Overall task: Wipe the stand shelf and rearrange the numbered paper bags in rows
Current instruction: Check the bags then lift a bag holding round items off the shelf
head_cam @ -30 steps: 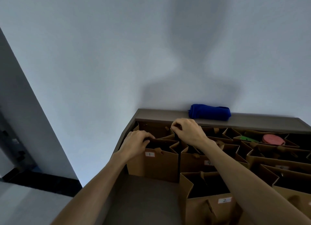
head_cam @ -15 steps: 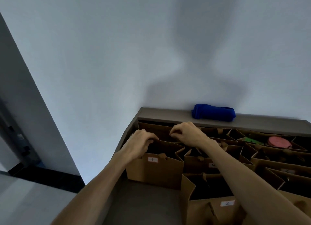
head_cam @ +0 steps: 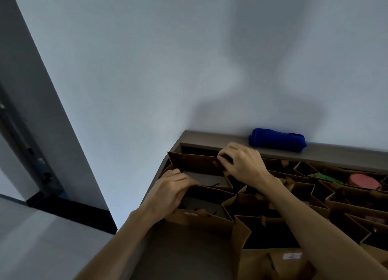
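Now both hands' grip curled on back-corner paper bag (head_cam: 195,164) rims (left (head_cam: 170,191), right (head_cam: 241,164)).

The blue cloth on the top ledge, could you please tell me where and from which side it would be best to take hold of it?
Probably around its middle, from above and in front. The blue cloth lies rolled lengthwise along the ledge with the wall right behind it, so only its top and near side are open to a hand, and a roll gripped at one end would likely unroll.
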The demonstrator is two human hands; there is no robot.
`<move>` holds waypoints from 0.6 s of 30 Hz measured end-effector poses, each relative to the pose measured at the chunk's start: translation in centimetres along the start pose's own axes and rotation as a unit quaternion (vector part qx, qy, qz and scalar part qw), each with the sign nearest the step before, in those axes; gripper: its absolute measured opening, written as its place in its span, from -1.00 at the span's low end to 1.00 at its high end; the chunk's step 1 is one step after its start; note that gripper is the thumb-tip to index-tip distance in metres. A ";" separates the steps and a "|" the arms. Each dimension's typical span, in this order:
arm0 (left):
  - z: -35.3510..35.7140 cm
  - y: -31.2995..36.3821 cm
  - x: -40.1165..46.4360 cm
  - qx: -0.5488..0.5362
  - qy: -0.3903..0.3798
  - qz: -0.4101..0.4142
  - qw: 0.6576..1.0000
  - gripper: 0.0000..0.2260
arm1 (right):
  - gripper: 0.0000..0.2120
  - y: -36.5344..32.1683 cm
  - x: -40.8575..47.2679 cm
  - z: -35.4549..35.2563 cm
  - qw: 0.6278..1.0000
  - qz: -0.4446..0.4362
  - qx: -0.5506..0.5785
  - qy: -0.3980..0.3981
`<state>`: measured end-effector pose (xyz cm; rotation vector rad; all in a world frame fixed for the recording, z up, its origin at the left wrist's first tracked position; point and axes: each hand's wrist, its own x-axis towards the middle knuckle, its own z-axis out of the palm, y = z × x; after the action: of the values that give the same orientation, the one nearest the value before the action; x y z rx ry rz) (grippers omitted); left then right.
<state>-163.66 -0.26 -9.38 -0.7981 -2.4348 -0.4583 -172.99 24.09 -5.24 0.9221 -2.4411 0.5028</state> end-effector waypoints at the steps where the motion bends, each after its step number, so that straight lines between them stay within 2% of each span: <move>1: 0.0 0.1 -0.3 0.003 0.003 0.004 1.000 -0.78 | -0.84 -0.1 -0.3 0.0 1.000 -0.014 0.001 0.007; 4: 0.1 -0.1 -0.5 0.006 0.011 -0.001 1.000 -0.78 | -0.84 -0.1 -0.6 0.1 1.000 -0.023 0.008 0.005; 10: 0.3 -0.7 1.1 -0.008 0.013 -0.033 0.999 -0.78 | -0.84 0.4 0.6 -0.1 0.999 0.023 0.012 -0.047; 13: 0.6 -1.8 2.8 -0.022 -0.008 -0.083 0.996 -0.78 | -0.84 1.1 1.2 -0.4 0.995 0.055 0.026 -0.080; 18: 1.0 -2.5 6.0 -0.031 -0.081 -0.153 0.984 -0.78 | -0.85 1.8 0.2 -2.0 0.993 0.076 0.035 -0.089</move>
<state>-169.69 0.92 -7.06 -0.5022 -2.7213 -0.6076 -173.76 26.22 -3.74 0.8449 -2.6846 0.5844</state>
